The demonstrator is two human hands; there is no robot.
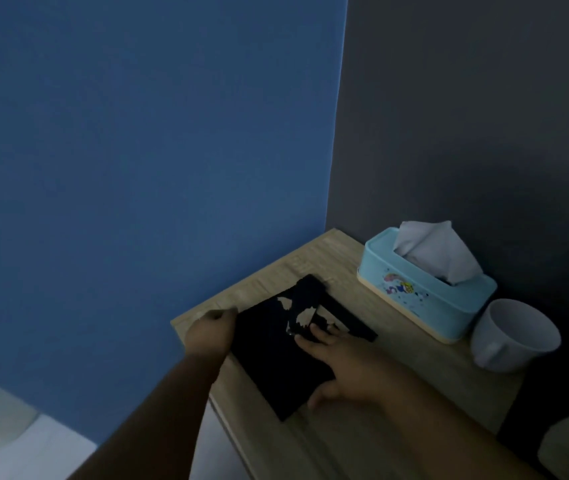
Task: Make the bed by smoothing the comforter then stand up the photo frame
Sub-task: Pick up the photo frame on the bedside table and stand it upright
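- Two bare forearms reach in from the bottom edge toward one dark photo frame (276,351) lying flat on a light wooden table (352,441).
- Right hand (340,362) rests on top of the frame with fingers spread wide and stretched toward its far end, thumb hooked at the near right edge; it presses flat and does not close around anything.
- Left hand (208,332) sits at the frame's left edge, fingers curled in against that edge; whether they actually pinch it I cannot tell in the dim light.
- Frame lies back-side up, or so it seems: a dark prop piece crosses its far half, with pale patches showing around it.
- Its long axis runs diagonally, from the near right corner by the right thumb to the far left corner close to the blue wall (137,168).
- One pale blue tissue box (425,292) stands to the right, apart from the frame, with one white tissue (435,251) sticking up.
- One white mug (515,336) stands just beside the box, against the dark grey wall (483,116).
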